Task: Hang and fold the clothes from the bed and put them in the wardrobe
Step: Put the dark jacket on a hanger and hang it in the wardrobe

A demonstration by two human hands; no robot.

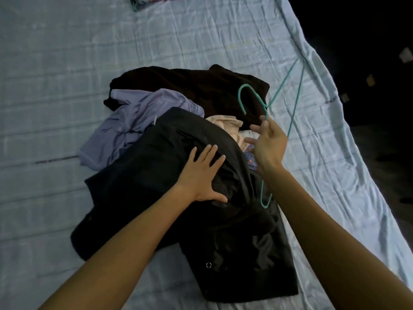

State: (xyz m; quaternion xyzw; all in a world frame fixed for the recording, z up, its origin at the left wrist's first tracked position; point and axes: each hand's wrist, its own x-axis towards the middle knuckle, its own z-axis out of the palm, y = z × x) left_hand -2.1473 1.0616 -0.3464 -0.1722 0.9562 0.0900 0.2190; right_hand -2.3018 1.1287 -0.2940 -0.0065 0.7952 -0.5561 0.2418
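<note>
While left hand [202, 175] lies flat on black jacket [145, 180], right hand [269, 142] pinches green wire hanger [241, 95]; hanging step, insertion judged next.

On the bed [67, 86] a jacket [156, 175] lies nearest, a shirt [134, 121] at its far left, another garment [190, 83] behind, a hanger [266, 106] to the right.
</note>
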